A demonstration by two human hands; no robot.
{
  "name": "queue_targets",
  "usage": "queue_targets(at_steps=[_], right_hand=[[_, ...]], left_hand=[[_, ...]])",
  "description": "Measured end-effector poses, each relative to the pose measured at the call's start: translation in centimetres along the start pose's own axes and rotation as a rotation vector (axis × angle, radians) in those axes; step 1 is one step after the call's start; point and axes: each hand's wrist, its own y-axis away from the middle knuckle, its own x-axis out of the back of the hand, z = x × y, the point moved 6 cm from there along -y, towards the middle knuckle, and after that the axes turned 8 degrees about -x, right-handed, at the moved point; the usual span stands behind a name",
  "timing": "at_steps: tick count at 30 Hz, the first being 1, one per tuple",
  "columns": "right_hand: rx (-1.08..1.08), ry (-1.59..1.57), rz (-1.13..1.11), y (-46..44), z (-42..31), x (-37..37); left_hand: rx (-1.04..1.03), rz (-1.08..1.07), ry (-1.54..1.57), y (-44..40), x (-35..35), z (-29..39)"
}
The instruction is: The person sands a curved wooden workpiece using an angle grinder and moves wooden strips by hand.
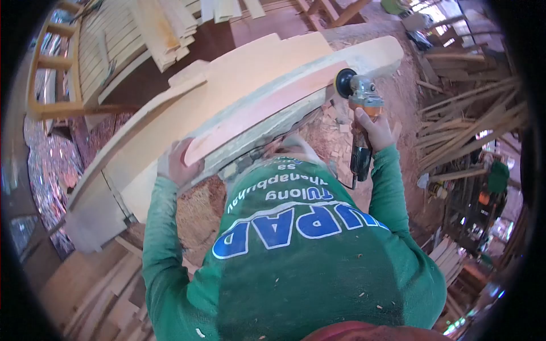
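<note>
My right hand [376, 129] is closed around the body of an angle grinder [364, 102], whose cord hangs below it. The grinder's round disc [344, 83] is at the near edge of a long, curved wooden board [267, 111], toward its right end; whether it touches the wood I cannot tell. At the board's left end my left hand [179, 163] grips the rounded tip, its fingers partly hidden. The board lies along a broad, pale wooden panel [222, 85] with stepped edges, on a rough-sided support.
Slatted wooden furniture [88, 62] stands at the upper left, with loose planks [156, 28] on it. Long wood strips [466, 125] are heaped at the right. Wood scraps [341, 128] and sawdust cover the ground near the grinder. More boards [102, 290] lie at the lower left.
</note>
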Motion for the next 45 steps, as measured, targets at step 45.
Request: queue_targets(at_steps=[45], right_hand=[[0.081,0.664,-0.496,6.2,-2.3,-29.4]], left_hand=[[0.094,0.711,0.078,5.8,-4.4,-3.0]])
